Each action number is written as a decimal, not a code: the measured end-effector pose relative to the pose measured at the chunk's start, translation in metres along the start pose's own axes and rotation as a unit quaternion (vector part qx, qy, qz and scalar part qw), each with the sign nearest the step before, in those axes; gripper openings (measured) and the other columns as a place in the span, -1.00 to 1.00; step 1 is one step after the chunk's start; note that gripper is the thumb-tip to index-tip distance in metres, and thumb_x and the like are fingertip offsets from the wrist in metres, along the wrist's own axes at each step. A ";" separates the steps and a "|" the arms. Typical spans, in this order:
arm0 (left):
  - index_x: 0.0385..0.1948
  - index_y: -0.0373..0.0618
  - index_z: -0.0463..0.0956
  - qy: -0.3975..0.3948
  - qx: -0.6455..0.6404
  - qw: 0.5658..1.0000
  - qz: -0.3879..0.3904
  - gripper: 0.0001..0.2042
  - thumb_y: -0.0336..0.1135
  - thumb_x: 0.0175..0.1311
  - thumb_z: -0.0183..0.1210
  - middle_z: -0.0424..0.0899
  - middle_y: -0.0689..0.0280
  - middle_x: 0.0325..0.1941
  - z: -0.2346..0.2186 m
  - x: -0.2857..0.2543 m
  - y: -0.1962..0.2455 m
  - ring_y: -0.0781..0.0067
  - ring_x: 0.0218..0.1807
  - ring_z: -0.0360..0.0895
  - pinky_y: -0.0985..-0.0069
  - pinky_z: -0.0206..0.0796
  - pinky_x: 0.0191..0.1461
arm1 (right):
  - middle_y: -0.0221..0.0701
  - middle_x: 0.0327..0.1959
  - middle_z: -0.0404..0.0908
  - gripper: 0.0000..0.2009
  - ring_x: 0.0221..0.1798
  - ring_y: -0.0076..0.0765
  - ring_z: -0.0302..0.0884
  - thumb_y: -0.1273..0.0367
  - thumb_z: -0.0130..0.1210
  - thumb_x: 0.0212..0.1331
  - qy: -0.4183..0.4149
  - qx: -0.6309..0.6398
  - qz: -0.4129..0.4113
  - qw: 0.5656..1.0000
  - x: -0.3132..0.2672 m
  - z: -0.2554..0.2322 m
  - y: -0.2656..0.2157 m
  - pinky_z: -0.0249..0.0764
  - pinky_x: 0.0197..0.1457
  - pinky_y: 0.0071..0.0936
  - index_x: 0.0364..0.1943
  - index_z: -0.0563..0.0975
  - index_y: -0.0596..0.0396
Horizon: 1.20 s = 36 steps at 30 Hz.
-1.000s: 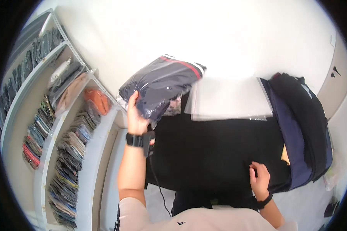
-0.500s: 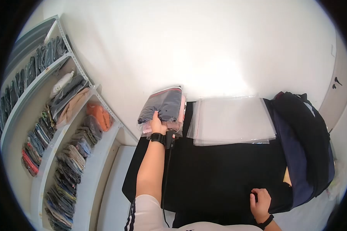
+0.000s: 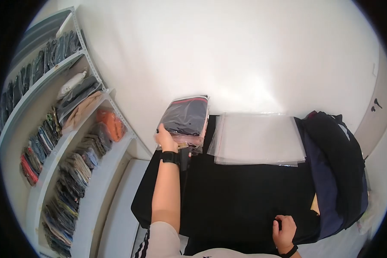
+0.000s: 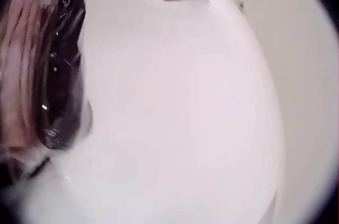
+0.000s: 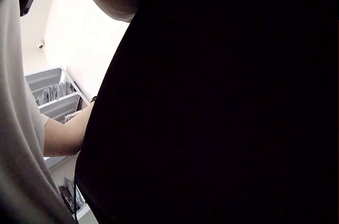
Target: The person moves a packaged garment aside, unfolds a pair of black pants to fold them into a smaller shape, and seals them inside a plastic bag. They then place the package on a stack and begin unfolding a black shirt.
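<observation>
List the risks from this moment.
The bagged pile sits at the table's far left corner, by the edge; slick plastic could let the top bag slide off as the left hand touches it. The empty bags beside it are loosely stacked and could shift if brushed.

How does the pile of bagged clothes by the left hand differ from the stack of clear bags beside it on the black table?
The pile of bagged clothes is thick and bulging; the stack of clear bags lies thin and flat. The pile shows dark and pink garments inside; the stack looks empty and see-through. The left hand touches the pile; nothing touches the stack. Both are glossy plastic and sit at the far edge of the black table.
</observation>
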<state>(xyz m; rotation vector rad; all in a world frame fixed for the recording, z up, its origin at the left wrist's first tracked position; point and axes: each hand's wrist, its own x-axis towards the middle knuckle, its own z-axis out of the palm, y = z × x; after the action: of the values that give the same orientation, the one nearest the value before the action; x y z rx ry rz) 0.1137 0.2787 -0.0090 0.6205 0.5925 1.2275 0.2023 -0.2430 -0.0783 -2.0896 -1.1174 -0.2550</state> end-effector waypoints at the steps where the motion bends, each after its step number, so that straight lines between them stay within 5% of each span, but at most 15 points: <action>1: 0.12 -0.48 0.20 0.159 0.198 0.943 0.216 -0.42 -0.13 0.23 0.06 0.27 -0.09 0.23 -0.006 0.009 -0.005 -0.09 0.23 0.24 0.13 0.12 0.28 | -0.29 -0.40 0.52 -0.82 -0.29 -0.12 0.47 0.43 0.13 -0.03 -0.003 -0.005 0.003 1.000 0.000 -0.001 -0.002 0.38 -0.22 -0.27 -0.32 0.48 0.17; 2: 0.15 -0.52 0.15 0.299 0.372 0.779 0.408 -0.36 -0.11 0.21 0.06 0.17 -0.12 0.30 -0.012 0.018 -0.010 -0.14 0.32 0.10 0.14 -0.01 0.36 | -0.29 -0.40 0.52 -0.82 -0.29 -0.13 0.47 0.43 0.13 -0.03 -0.004 -0.012 0.006 1.000 0.001 -0.001 -0.003 0.38 -0.22 -0.28 -0.32 0.48 0.17; 3: 0.23 -0.38 0.12 0.188 0.469 0.735 0.452 -0.32 -0.08 0.16 0.08 0.00 -0.08 0.39 -0.007 0.005 -0.004 -0.18 0.41 -0.16 0.05 -0.27 0.42 | -0.29 -0.40 0.52 -0.82 -0.29 -0.13 0.47 0.43 0.13 -0.03 -0.004 -0.011 0.007 1.000 0.003 -0.002 -0.004 0.38 -0.22 -0.28 -0.32 0.48 0.17; 4: 0.23 -0.38 0.12 0.188 0.469 0.736 0.451 -0.32 -0.08 0.16 0.08 0.00 -0.08 0.39 0.005 -0.009 0.000 -0.18 0.41 -0.16 0.05 -0.27 0.42 | -0.27 -0.42 0.52 -0.84 -0.31 -0.12 0.47 0.47 0.12 -0.04 0.006 -0.007 0.001 1.000 0.004 -0.002 -0.006 0.38 -0.24 -0.29 -0.33 0.48 0.17; 6: 0.28 0.01 0.17 -0.019 0.732 0.573 0.368 -0.35 0.07 0.16 0.05 -0.01 0.04 0.42 0.027 -0.027 0.004 -0.16 0.43 -0.20 -0.08 -0.32 0.40 | -0.26 -0.43 0.52 -0.85 -0.34 -0.11 0.47 0.51 0.10 -0.05 0.016 -0.002 -0.005 1.000 0.003 -0.003 -0.006 0.38 -0.26 -0.30 -0.34 0.48 0.17; 7: 0.28 0.01 0.17 -0.019 0.732 0.573 0.369 -0.35 0.07 0.16 0.05 -0.01 0.04 0.42 0.025 -0.025 0.000 -0.16 0.43 -0.20 -0.08 -0.32 0.40 | -0.27 -0.42 0.52 -0.84 -0.31 -0.12 0.47 0.47 0.12 -0.05 0.008 -0.005 -0.001 1.000 0.002 -0.002 -0.004 0.38 -0.24 -0.29 -0.33 0.48 0.17; 9: 0.27 0.38 0.18 -0.117 0.838 0.508 0.164 -0.40 0.22 0.15 -0.03 -0.05 0.14 0.45 0.022 -0.017 -0.014 -0.16 0.45 -0.27 -0.18 -0.37 0.37 | -0.29 -0.40 0.52 -0.82 -0.29 -0.12 0.47 0.44 0.14 -0.05 0.006 -0.008 0.007 1.000 0.001 -0.001 -0.002 0.39 -0.22 -0.28 -0.32 0.48 0.16; 16: 0.30 0.33 0.09 -0.147 0.879 0.449 0.065 -0.33 0.29 0.12 -0.09 -0.11 0.11 0.45 0.028 0.007 -0.012 -0.26 0.43 -0.31 -0.22 -0.32 0.35 | -0.30 -0.41 0.53 -0.82 -0.31 -0.15 0.49 0.39 0.20 -0.05 0.014 -0.010 -0.009 1.000 0.006 -0.002 -0.002 0.42 -0.25 -0.31 -0.34 0.51 0.11; 20: 0.17 -0.07 0.29 -0.115 0.779 0.474 0.394 -0.41 0.02 0.11 0.10 0.11 -0.14 0.32 0.019 0.020 -0.026 -0.29 0.35 -0.05 -0.02 -0.02 0.31 | -0.33 -0.43 0.53 -0.84 -0.35 -0.18 0.49 0.41 0.19 -0.03 0.043 -0.008 -0.020 0.999 0.004 -0.007 -0.001 0.42 -0.29 -0.33 -0.34 0.52 0.11; 22: -0.02 -0.19 0.44 -0.173 0.718 0.507 0.443 -0.53 -0.06 0.11 0.12 0.44 -0.13 0.08 0.026 -0.008 -0.036 -0.12 0.19 0.30 0.11 0.21 0.15 | -0.34 -0.44 0.53 -0.85 -0.34 -0.20 0.49 0.39 0.18 -0.01 0.055 -0.013 -0.018 0.998 0.003 -0.009 -0.002 0.43 -0.29 -0.35 -0.35 0.52 0.10; 24: -0.27 -0.26 0.54 -0.263 0.733 0.575 0.251 -0.66 -0.13 0.11 0.12 0.60 -0.05 -0.26 0.039 -0.056 -0.048 -0.02 -0.13 0.53 0.19 0.34 -0.07 | -0.36 -0.44 0.53 -0.86 -0.32 -0.23 0.49 0.38 0.17 0.00 0.057 -0.014 -0.027 0.998 0.000 -0.009 0.001 0.43 -0.28 -0.36 -0.36 0.52 0.10; 25: -0.44 -0.31 0.54 -0.296 0.692 0.616 0.230 -0.70 -0.17 0.10 0.13 0.61 0.03 -0.49 0.039 -0.088 -0.056 0.04 -0.34 0.57 0.27 0.38 -0.17 | -0.36 -0.44 0.53 -0.87 -0.33 -0.23 0.49 0.40 0.16 0.01 0.065 -0.013 -0.035 0.997 -0.001 -0.008 0.002 0.43 -0.28 -0.36 -0.35 0.52 0.10; 28: -0.65 -0.20 0.45 -0.379 0.679 0.627 -0.053 -0.67 -0.13 0.20 0.08 0.41 0.37 -0.73 0.044 -0.155 -0.069 0.59 -0.72 0.35 0.62 0.17 -0.66 | -0.36 -0.42 0.53 -0.88 -0.33 -0.22 0.49 0.44 0.13 0.01 0.073 -0.016 -0.038 0.996 -0.003 -0.005 0.004 0.42 -0.28 -0.36 -0.34 0.51 0.10; 30: -0.75 -0.17 0.41 -0.405 0.672 0.600 -0.158 -0.61 -0.10 0.20 0.11 0.33 0.40 -0.81 0.045 -0.195 -0.076 0.61 -0.79 0.20 0.62 -0.01 -0.71 | -0.37 -0.43 0.53 -0.88 -0.32 -0.22 0.49 0.45 0.13 -0.01 0.084 -0.006 -0.051 0.995 -0.003 -0.003 0.006 0.42 -0.28 -0.36 -0.35 0.51 0.10; 36: -0.78 -0.16 0.40 -0.437 0.678 0.543 -0.234 -0.57 -0.07 0.22 0.10 0.27 0.42 -0.86 0.027 -0.238 -0.110 0.61 -0.82 0.15 0.59 -0.08 -0.73 | -0.36 -0.36 0.58 -0.91 -0.26 -0.30 0.52 0.44 0.08 0.05 0.019 0.062 0.003 0.998 0.003 -0.014 0.023 0.44 -0.22 -0.44 -0.35 0.52 0.13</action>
<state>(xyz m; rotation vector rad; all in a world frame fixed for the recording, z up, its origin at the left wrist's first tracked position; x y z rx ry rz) 0.1504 0.0212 -0.0497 2.0486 0.6664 -0.4310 0.2248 -0.2591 -0.0786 -1.9705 -1.0770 -0.2150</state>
